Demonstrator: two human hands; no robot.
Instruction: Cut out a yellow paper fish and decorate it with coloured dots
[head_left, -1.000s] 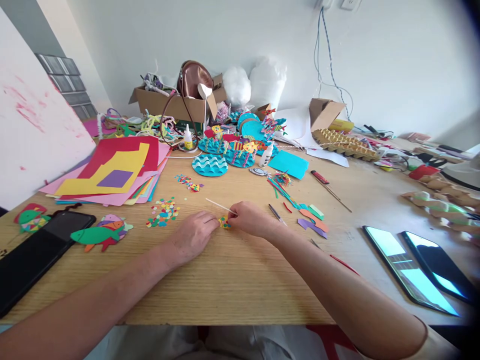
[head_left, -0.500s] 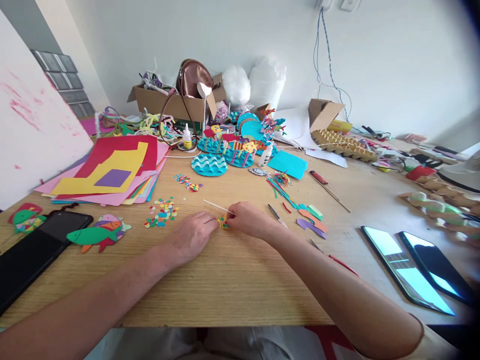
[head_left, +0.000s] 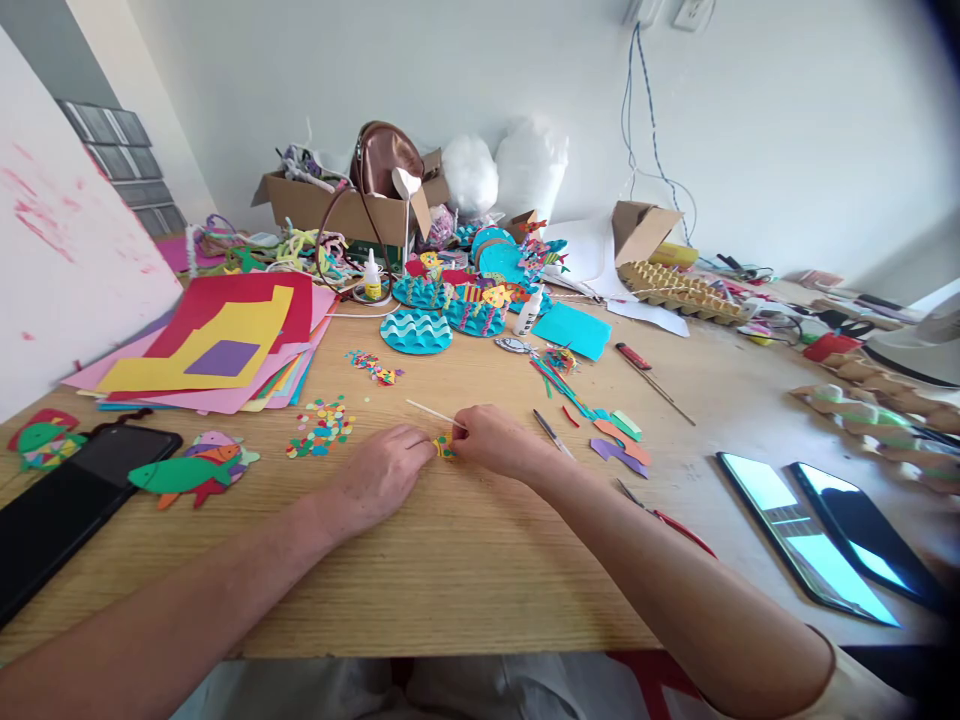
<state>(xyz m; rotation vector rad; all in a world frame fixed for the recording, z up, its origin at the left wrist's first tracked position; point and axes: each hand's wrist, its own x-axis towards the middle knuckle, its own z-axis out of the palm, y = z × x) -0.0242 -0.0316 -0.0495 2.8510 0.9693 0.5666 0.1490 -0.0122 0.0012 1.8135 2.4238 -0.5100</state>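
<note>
A small yellow paper cutout (head_left: 445, 446) dotted with coloured bits lies on the wooden table (head_left: 465, 560) between my two hands. My left hand (head_left: 379, 473) rests on the table with its fingertips pressed on the cutout's left edge. My right hand (head_left: 491, 440) is closed in a pinch on a thin white stick (head_left: 429, 411), whose tip meets the cutout. A small heap of coloured paper dots (head_left: 324, 427) lies just to the left of my hands.
Stacked coloured paper sheets (head_left: 217, 345) and paper fish (head_left: 187, 470) lie at left beside a black phone (head_left: 67, 500). Blue wave discs (head_left: 416, 330), glue bottles (head_left: 373, 275) and cardboard boxes (head_left: 345, 205) crowd the back. Two phones (head_left: 817, 535) lie at right, paper scraps (head_left: 619, 440) nearby.
Both hands stay on the yellow cutout; the view has drifted slightly, and the stick's tip has barely shifted.
</note>
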